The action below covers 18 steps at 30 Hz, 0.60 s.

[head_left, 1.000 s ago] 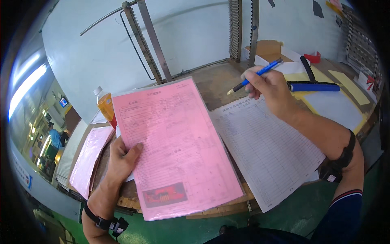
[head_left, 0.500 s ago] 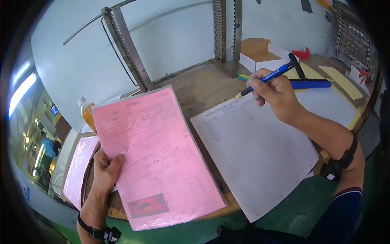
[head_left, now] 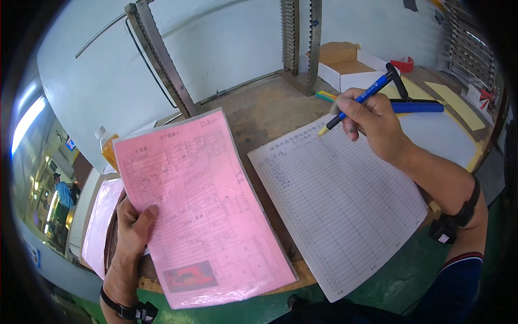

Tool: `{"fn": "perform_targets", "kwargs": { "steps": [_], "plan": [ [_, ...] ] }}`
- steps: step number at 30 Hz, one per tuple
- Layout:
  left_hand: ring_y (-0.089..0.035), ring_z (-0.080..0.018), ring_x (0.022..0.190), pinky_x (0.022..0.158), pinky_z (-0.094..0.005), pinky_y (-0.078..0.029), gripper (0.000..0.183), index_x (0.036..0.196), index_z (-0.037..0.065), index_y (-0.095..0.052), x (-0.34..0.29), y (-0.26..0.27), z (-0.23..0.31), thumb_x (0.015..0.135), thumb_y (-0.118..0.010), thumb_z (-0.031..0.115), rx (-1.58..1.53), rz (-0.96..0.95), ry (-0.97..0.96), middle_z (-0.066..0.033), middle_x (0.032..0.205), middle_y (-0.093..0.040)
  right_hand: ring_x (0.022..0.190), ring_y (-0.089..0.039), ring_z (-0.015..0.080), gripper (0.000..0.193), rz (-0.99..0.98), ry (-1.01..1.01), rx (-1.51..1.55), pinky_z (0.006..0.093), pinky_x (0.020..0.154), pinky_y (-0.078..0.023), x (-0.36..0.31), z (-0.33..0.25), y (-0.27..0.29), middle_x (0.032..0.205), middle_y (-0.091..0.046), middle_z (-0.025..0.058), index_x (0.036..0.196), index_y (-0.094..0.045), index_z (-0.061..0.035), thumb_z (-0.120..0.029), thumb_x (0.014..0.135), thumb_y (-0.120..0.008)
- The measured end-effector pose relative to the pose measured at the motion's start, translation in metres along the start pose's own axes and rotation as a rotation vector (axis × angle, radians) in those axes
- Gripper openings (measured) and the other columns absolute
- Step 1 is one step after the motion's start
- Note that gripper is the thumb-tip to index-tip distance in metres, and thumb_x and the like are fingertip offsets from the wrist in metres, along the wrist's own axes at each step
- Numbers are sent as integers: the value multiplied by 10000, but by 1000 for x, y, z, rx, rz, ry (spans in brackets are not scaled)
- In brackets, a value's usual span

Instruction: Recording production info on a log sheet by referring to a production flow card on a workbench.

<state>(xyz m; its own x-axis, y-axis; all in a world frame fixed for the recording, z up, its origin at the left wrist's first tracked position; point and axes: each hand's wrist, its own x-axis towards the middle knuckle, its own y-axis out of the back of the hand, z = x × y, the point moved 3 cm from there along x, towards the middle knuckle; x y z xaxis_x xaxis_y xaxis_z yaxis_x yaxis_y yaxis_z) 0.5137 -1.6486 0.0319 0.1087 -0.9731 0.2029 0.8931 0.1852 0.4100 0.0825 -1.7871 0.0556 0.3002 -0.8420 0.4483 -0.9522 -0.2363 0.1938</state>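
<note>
My left hand (head_left: 135, 227) grips the left edge of a pink printed form (head_left: 199, 210) in a clear plastic sleeve, thumb on top and fingers hidden beneath. A dark red picture is printed near the form's lower left corner. In my right hand (head_left: 372, 121) is a blue pen (head_left: 372, 88), pinched between thumb and fingers, its yellowish tip pointing down at the top of a white ruled sheet (head_left: 345, 210). Handwriting fills several rows at that sheet's upper left. Whether the tip touches the paper I cannot tell.
A brown tabletop (head_left: 253, 116) bears upright toothed metal racks (head_left: 164, 59). Behind my right hand are an open white box (head_left: 345, 75), a red piece (head_left: 402, 64) and a blue-handled tool (head_left: 418, 107). At left stand an amber bottle (head_left: 108, 148) and more sleeved pink sheets (head_left: 102, 227).
The pink form and my left hand have shifted slightly left. The pen tip sits a little lower over the ruled sheet, and the view has moved slightly.
</note>
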Motion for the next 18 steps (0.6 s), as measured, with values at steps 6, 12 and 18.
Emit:
{"fn": "perform_targets", "kwargs": {
  "steps": [6,12,18],
  "plan": [
    [-672,-167,794,786,-305,-539,401,1172,-100,-598,3,-4,5,832,-610,113,23,97,-44,-134,1026,-706,554,-476,62,263,12,-34,40,213,512,-437,3,-1,1,648,-510,-17,879,-637,-29,-253,1007,-586],
    [-675,-173,780,781,-304,-539,408,1169,-105,-594,4,-4,9,829,-616,120,34,91,-42,-143,1023,-706,549,-498,70,264,-18,-37,64,216,507,-435,6,-2,3,643,-520,-8,912,-639,-18,-255,1011,-579],
    [-677,-180,804,793,-313,-538,414,1174,-106,-586,4,-2,10,841,-621,136,28,99,-52,-161,1038,-700,549,-487,66,275,-7,-33,50,217,507,-439,7,-3,6,649,-518,-12,920,-637,-28,-277,1019,-575]
  ]
}}
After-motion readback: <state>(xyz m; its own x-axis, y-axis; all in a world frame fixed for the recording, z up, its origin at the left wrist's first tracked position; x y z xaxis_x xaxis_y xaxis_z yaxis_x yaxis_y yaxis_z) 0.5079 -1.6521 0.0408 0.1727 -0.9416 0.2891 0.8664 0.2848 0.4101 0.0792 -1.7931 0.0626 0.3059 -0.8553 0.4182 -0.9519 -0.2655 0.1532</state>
